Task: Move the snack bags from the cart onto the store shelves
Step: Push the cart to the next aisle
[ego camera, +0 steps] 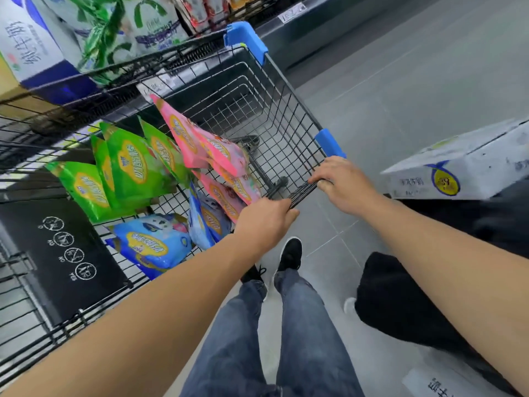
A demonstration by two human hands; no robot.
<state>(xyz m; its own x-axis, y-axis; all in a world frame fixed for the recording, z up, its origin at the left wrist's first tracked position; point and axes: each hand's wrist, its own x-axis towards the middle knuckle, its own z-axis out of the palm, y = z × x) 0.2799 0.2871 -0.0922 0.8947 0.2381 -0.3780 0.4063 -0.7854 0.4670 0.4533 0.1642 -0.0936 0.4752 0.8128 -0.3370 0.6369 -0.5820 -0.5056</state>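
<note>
both hands curled on the cart's (257,90) wire rear edge: left hand (264,217) near the bags, right hand (340,181) by the blue corner. green (128,167), pink (200,144), blue bags (154,245) sit inside the cart, beside the shelves (34,130).

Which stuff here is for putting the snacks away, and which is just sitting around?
For the job:
cart
green bags
pink bags
blue bags
left hand and right hand, both gripping the cart

Just there:
white carton
black bag
</note>
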